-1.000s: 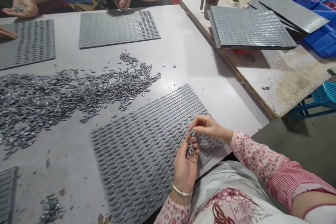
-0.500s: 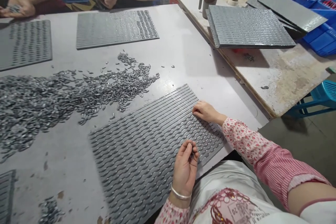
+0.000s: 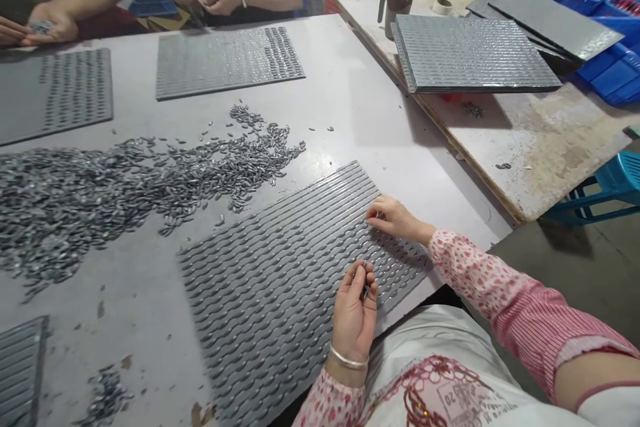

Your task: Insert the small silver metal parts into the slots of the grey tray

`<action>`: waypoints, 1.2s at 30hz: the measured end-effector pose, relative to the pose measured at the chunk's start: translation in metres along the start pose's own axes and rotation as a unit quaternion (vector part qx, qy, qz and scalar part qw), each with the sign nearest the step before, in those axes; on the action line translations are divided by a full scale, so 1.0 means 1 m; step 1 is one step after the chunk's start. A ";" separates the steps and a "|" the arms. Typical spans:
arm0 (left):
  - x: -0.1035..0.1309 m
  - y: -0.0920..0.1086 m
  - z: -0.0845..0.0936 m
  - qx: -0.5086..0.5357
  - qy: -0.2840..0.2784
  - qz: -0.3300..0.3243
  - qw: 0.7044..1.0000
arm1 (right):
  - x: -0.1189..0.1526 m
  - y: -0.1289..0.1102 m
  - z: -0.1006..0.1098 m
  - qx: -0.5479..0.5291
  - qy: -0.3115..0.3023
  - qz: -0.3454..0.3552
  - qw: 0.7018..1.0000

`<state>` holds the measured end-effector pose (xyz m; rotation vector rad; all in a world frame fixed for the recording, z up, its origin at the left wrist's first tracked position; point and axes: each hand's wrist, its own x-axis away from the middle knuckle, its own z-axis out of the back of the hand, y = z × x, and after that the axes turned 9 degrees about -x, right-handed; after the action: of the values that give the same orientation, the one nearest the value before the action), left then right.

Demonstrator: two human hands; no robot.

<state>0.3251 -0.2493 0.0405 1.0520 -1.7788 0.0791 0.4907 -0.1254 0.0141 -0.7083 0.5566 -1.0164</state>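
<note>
Since a second ago, the right hand (image 3: 393,217) has left the cupped left hand (image 3: 354,310) and now rests with fingertips pinched down on the grooved tray (image 3: 280,280) near its far right edge. That left hand stays curled shut around a few small grey metal pieces (image 3: 366,291), hovering over the tray's near edge. One printed "20" (image 3: 453,400) shows on the apron; one big pile of loose pieces (image 3: 125,180) lies on the desk (image 3: 360,113).

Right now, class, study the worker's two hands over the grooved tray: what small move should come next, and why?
Probably the right hand should come back to the left hand for another small metal piece. The right fingertips rest on the grooved tray at its far right corner, apparently setting a piece down, while the left hand, cupped near the tray's near edge, holds more pieces.
</note>
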 end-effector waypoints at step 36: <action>0.002 -0.002 0.003 0.002 -0.022 0.020 1.000 | -0.010 0.028 0.010 0.061 -0.040 -0.064 0.995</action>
<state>0.3239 -0.2531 0.0394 1.0288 -1.8405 0.0843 0.5093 -0.1037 0.0007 -0.6794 0.3796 -1.1271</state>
